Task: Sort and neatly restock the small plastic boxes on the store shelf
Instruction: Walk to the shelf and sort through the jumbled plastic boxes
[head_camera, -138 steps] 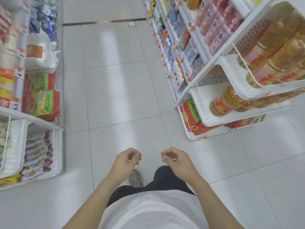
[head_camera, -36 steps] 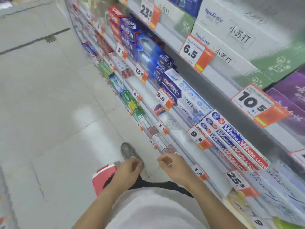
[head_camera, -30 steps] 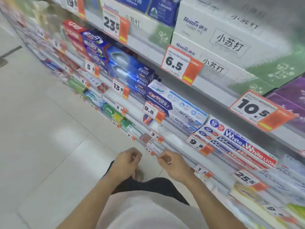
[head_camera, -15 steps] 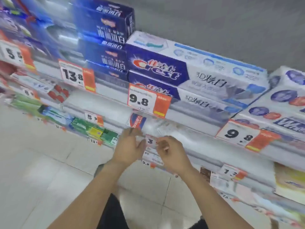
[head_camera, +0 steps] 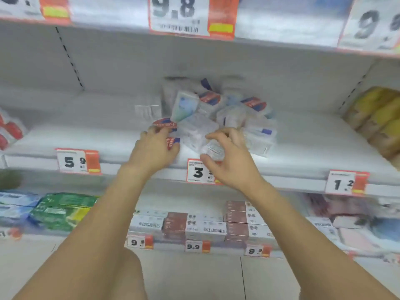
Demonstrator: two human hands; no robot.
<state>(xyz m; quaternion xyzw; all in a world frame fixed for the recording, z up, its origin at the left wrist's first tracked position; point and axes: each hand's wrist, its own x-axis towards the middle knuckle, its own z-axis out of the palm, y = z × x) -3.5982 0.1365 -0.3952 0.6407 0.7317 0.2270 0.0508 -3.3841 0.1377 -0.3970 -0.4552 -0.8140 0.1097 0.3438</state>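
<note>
A jumbled pile of small clear plastic boxes (head_camera: pixel 218 120) with red and blue labels lies on the white middle shelf (head_camera: pixel 303 156), some tilted and some leaning on each other. At the pile's left edge, my left hand (head_camera: pixel 154 150) curls over a red-and-blue labelled box (head_camera: pixel 172 141). My right hand (head_camera: pixel 232 158) is at the pile's front, thumb and fingers closed around one small clear box (head_camera: pixel 213 149). The picture is blurred, so the exact finger contact is hard to read.
Price tags 5.9 (head_camera: pixel 76 161), 3 (head_camera: pixel 200 172) and 1.2 (head_camera: pixel 346 184) hang on the shelf's front rail. Yellow packs (head_camera: pixel 376 120) sit at the right and red ones (head_camera: pixel 10 131) at the left. Toothpaste cartons (head_camera: pixel 205 226) fill the shelf below.
The view has dropped and closed in from the aisle to the middle shelf. Both hands have risen from waist height and reached into the pile of small boxes.
</note>
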